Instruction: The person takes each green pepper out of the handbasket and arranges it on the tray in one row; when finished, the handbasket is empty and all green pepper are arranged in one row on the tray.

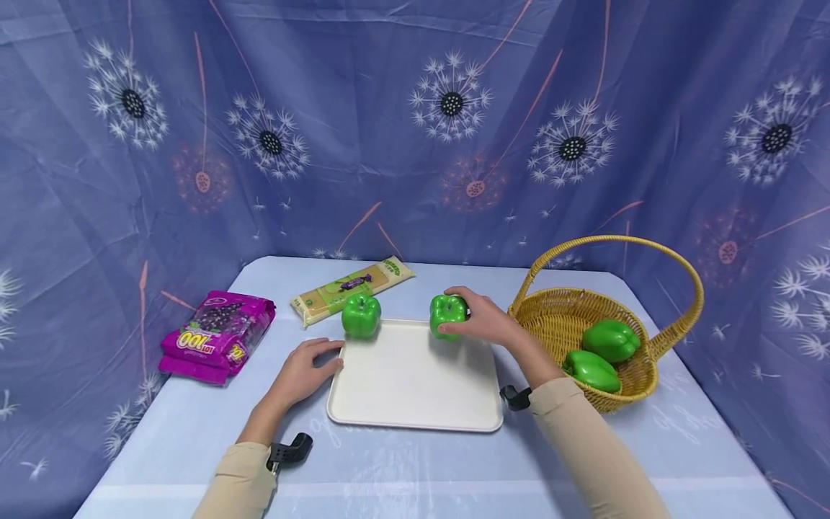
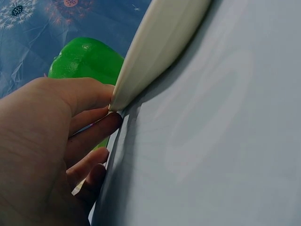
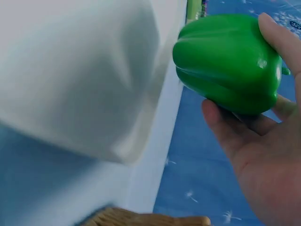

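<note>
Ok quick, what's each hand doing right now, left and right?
Left hand: open, fingers resting against the left edge of the white tray.
Right hand: holding a green bell pepper at the tray's far edge.

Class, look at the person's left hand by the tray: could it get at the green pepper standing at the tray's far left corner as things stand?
Probably yes: the left hand rests at the tray edge, with nothing between it and that pepper.
</note>
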